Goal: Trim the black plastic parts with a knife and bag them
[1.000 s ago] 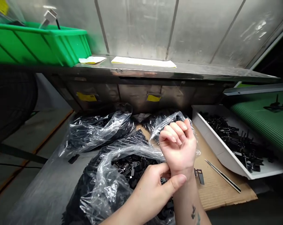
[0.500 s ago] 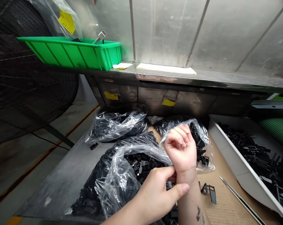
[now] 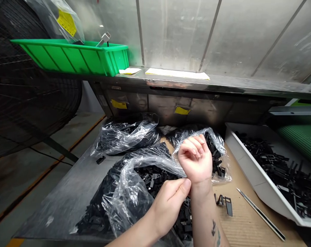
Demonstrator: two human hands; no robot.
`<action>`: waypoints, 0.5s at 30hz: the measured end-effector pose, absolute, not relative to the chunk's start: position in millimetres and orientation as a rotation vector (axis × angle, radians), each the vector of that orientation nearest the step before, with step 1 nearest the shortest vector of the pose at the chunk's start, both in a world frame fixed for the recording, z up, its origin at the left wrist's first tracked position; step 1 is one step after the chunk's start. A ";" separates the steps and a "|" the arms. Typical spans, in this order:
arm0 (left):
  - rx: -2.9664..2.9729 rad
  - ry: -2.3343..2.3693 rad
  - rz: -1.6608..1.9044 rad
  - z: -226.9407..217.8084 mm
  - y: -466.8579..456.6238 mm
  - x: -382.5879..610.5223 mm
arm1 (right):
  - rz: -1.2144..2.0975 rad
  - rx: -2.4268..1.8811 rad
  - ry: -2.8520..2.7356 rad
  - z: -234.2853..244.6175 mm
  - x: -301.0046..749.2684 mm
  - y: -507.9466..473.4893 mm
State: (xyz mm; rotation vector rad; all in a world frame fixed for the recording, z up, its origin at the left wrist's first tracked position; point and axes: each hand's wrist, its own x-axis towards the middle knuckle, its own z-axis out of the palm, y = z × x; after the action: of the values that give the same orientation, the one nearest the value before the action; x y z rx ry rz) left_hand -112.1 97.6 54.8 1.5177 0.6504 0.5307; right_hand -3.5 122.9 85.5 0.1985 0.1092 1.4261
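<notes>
My left hand [image 3: 171, 202] comes in from the lower left, thumb pressed on its curled fingers. It is beside my right wrist; whether anything sits inside its fingers is hidden. My right hand [image 3: 195, 159] is raised, palm towards me, with loosely curled fingers and nothing visible in them. Below and left of my hands, an open clear plastic bag [image 3: 131, 192] shows many small black plastic parts [image 3: 155, 178]. Behind my right hand lies another bag [image 3: 222, 151] of black parts. A single black clip-like part [image 3: 225, 202] rests on the cardboard [image 3: 238, 223], right of my forearm.
A knife-like tool [image 3: 261, 214] lies on the cardboard near a white tray [image 3: 244, 161] of black parts. Another filled bag [image 3: 127, 137] sits at the back left. Above, a shelf [image 3: 171, 82] carries a green bin [image 3: 75, 58] and paper strips [image 3: 177, 73]. A large fan [image 3: 29, 79] stands left.
My left thumb has drawn back from across my right wrist and now presses on its own fingers. The whole view has shifted slightly; my right hand keeps its curled pose.
</notes>
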 end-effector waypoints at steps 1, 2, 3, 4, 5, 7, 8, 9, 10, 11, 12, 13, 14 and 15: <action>1.528 0.650 0.522 55.1 97.2 -111.8 | 1.420 0.194 0.109 85.3 -3.7 122.5; 1.538 0.649 0.517 56.0 96.9 -111.2 | 1.413 0.188 0.103 85.1 -4.0 122.3; 1.547 0.652 0.513 57.1 96.6 -110.2 | 1.405 0.181 0.091 85.1 -4.3 122.1; 1.556 0.663 0.508 58.3 96.3 -109.0 | 1.396 0.169 0.075 85.1 -4.6 121.8; 1.564 0.686 0.503 59.6 96.1 -107.7 | 1.384 0.154 0.054 85.3 -4.7 121.6; 1.597 0.746 0.508 61.6 95.4 -105.2 | 1.346 0.121 0.006 86.1 -4.5 121.1; 1.619 0.767 0.522 62.1 95.1 -104.3 | 1.319 0.108 -0.014 86.4 -4.0 120.9; 1.641 0.777 0.547 62.1 94.9 -103.7 | 1.295 0.100 -0.029 86.7 -3.3 120.7; 1.654 0.772 0.575 61.8 94.8 -103.4 | 1.279 0.094 -0.033 86.7 -2.5 120.6; 1.650 0.755 0.600 60.9 94.8 -103.4 | 1.274 0.089 -0.029 86.5 -1.8 120.5; 1.623 0.734 0.617 59.7 94.9 -103.5 | 1.278 0.085 -0.018 86.0 -1.2 120.4; 1.580 0.715 0.624 58.2 95.1 -103.7 | 1.290 0.079 -0.007 85.2 -0.8 120.3; 1.531 0.698 0.624 56.6 95.2 -103.9 | 1.304 0.073 0.004 84.3 -0.8 120.2; 1.484 0.681 0.622 55.0 95.2 -104.0 | 1.313 0.068 0.009 83.4 -1.0 120.1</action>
State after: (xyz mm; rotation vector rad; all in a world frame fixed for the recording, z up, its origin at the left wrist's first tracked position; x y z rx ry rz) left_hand -104.0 95.2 55.0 1.4839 0.6814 0.6224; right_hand -1.0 120.1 83.4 0.0681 0.0094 1.3128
